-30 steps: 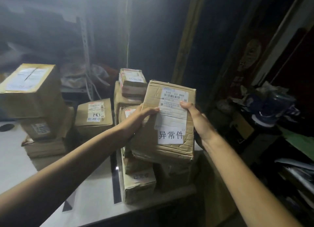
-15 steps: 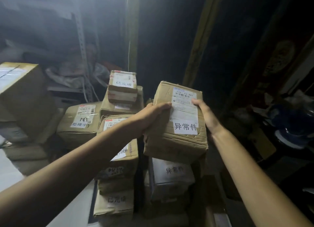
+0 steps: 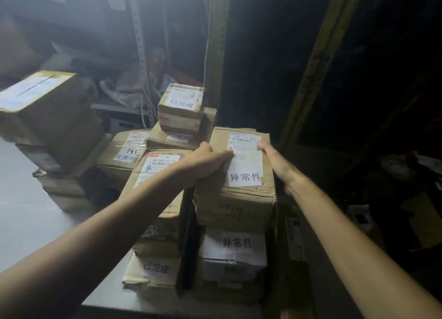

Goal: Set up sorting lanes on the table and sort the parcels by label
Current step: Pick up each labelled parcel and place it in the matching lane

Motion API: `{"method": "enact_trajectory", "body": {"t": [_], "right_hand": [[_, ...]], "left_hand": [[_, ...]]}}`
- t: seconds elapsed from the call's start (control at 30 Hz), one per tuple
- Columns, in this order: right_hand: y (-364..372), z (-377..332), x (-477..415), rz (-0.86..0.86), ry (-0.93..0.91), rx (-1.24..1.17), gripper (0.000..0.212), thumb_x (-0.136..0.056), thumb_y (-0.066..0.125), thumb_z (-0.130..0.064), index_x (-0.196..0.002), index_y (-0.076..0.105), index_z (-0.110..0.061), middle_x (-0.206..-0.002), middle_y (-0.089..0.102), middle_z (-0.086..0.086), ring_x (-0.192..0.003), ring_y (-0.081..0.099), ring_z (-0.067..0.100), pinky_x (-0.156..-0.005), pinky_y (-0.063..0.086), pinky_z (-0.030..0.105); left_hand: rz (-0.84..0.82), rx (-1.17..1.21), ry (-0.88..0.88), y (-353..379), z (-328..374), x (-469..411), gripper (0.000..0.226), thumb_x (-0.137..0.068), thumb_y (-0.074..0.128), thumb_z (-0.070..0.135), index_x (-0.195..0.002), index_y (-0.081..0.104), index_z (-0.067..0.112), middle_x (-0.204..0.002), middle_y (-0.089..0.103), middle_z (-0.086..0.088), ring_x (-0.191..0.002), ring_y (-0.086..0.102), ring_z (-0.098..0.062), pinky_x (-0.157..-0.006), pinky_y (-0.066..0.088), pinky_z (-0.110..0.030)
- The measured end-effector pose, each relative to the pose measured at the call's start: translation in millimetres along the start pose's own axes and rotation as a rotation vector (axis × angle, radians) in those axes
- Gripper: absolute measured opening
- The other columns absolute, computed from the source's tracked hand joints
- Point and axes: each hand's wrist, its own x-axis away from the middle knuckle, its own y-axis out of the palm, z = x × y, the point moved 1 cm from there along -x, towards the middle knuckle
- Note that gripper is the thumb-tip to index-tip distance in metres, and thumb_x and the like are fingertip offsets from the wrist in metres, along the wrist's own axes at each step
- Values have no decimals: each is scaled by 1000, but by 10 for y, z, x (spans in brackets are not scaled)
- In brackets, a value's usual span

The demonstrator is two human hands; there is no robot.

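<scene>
The parcel (image 3: 239,199), atop a stack (image 3: 234,254) at the worktop's (image 3: 28,211) right edge, sits between the left hand (image 3: 205,161) and right hand (image 3: 275,161), each gripping one side.

Right stack: top parcel (image 3: 239,199) on second parcel (image 3: 234,256) — at the bench (image 3: 28,211) near edge.
Middle stack (image 3: 165,223): just left of it.
Far left: large box (image 3: 40,106) atop others.

异常件 on top parcel (image 3: 235,199), 已完成 on small box (image 3: 181,110)
</scene>
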Motion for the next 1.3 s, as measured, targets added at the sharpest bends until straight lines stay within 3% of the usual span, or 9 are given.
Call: {"method": "enact_trajectory", "body": {"t": [0.1, 0.23, 0.33, 0.53, 0.77, 0.9, 1.1, 1.17, 1.3], "right_hand": [[-23, 28, 33, 7, 14, 23, 55, -89, 48, -69, -111, 73, -24, -100, 78, 4, -96, 73, 24, -92, 53, 37], [-46, 31, 81, 59, 7, 27, 103, -53, 56, -84, -132, 60, -19, -103, 77, 3, -94, 74, 23, -93, 56, 41], [-55, -47, 186, 151, -75, 112, 72, -88, 62, -59, -142, 47, -13, -124, 67, 6, -106, 67, 21, -87, 53, 34], [-46, -279, 358, 294, -504, 419, 50, -93, 69, -29, -140, 56, -16, -136, 53, 1, -118, 54, 14, -92, 50, 29], [704, -760, 497, 4, -671, 429, 39, -100, 58, -37, -137, 58, -27, -139, 58, -4, -120, 53, 10, -88, 42, 25], [1466, -962, 555, -176, -727, 421, 35, -100, 57, -37, -133, 62, -24, -134, 63, 1, -120, 59, 18, -100, 51, 41], [2913, -1202, 713, -406, -810, 445, 29, -99, 59, -32, -125, 67, -21, -123, 69, -2, -112, 64, 16, -87, 52, 27], [3438, -1274, 821, -473, -824, 438, 29, -100, 59, -33, -124, 68, -20, -123, 70, -2, -112, 64, 17, -93, 52, 31], [4438, -1387, 1033, -584, -854, 474, 30, -101, 58, -31, -122, 70, -15, -121, 71, -2, -106, 65, 12, -73, 46, 6]], "left_hand": [[28, -30, 9, 36, -42, -17, 72, -93, 54, 54, -145, 31, 11, -128, 51, -5, -98, 50, -16, -68, 40, -27], [61, -51, 62, 63, -64, -16, 69, -94, 53, 51, -146, 29, 14, -135, 51, -6, -100, 50, -16, -64, 38, -24], [81, -49, 99, 91, -49, -2, 66, -96, 53, 46, -147, 25, 16, -130, 51, -4, -98, 49, -15, -60, 36, -20], [142, -60, 281, 20, 25, 83, 57, -99, 51, 31, -149, 29, 14, -147, 45, -6, -131, 46, -23, -108, 37, -38], [351, -25, 393, -773, -267, 427, 31, -98, 53, 21, -127, 61, 14, -120, 64, -1, -112, 60, -18, -95, 49, -34], [518, -26, 358, -1510, -744, 754, 25, -96, 55, 22, -117, 68, 20, -112, 68, 1, -105, 63, -17, -87, 51, -30], [652, -154, 242, -2534, -1690, 1388, 25, -98, 52, 13, -115, 68, 20, -106, 67, 8, -87, 59, 6, -66, 41, 0], [688, -147, 194, -2909, -2026, 1615, 25, -99, 51, 16, -116, 68, 23, -111, 67, 8, -94, 63, -4, -77, 46, -11], [748, -96, 107, -3604, -2661, 2011, 24, -99, 51, 17, -112, 66, 30, -115, 67, 8, -108, 62, -12, -91, 49, -31]]}}
